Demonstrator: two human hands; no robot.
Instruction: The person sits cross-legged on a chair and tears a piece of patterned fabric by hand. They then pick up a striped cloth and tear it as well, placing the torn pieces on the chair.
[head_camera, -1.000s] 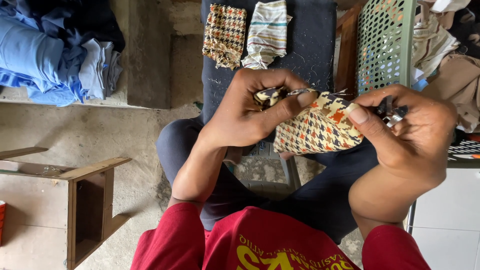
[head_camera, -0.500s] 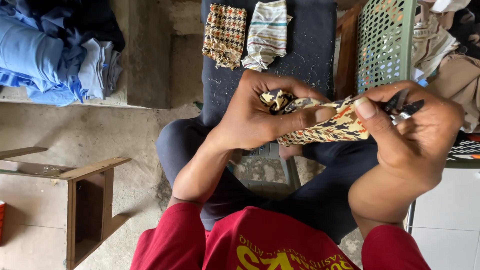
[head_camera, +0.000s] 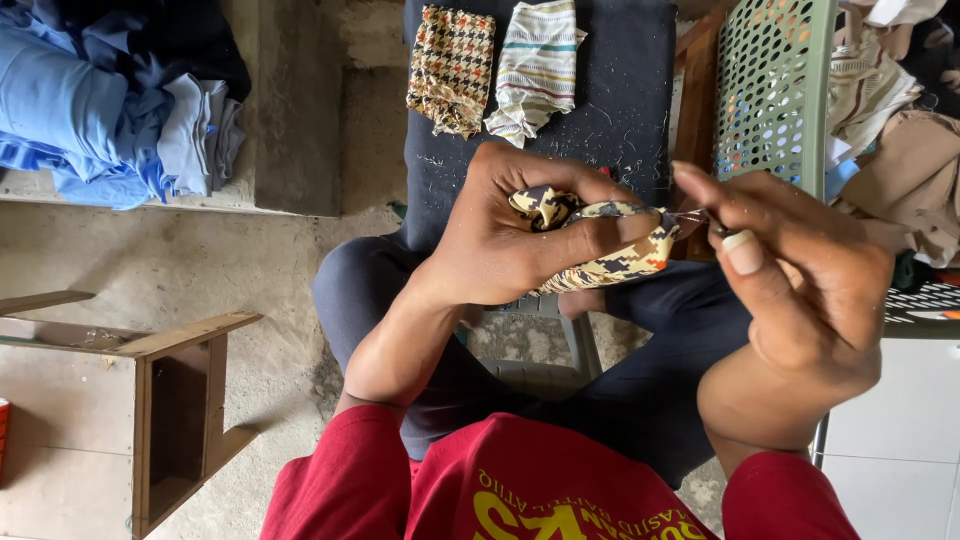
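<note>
My left hand (head_camera: 505, 235) is closed around a bunched piece of houndstooth fabric (head_camera: 610, 262) in yellow, black and white. My right hand (head_camera: 800, 280) pinches a small dark tool (head_camera: 700, 218) at the fabric's right end; its shape is too small to tell. Both hands hover over my lap. On the dark cloth (head_camera: 620, 110) ahead lie a flat houndstooth piece (head_camera: 452, 68) and a striped piece (head_camera: 535, 68).
A green perforated basket (head_camera: 770, 90) stands at the right with fabric scraps (head_camera: 890, 120) beyond it. Folded blue clothes (head_camera: 110, 110) lie at the top left. A wooden stool (head_camera: 170, 400) stands at the lower left on the concrete floor.
My left hand has crumpled the houndstooth fabric from a spread patch into a tight bunch. My right hand has turned and drawn close to the fabric's right end.
</note>
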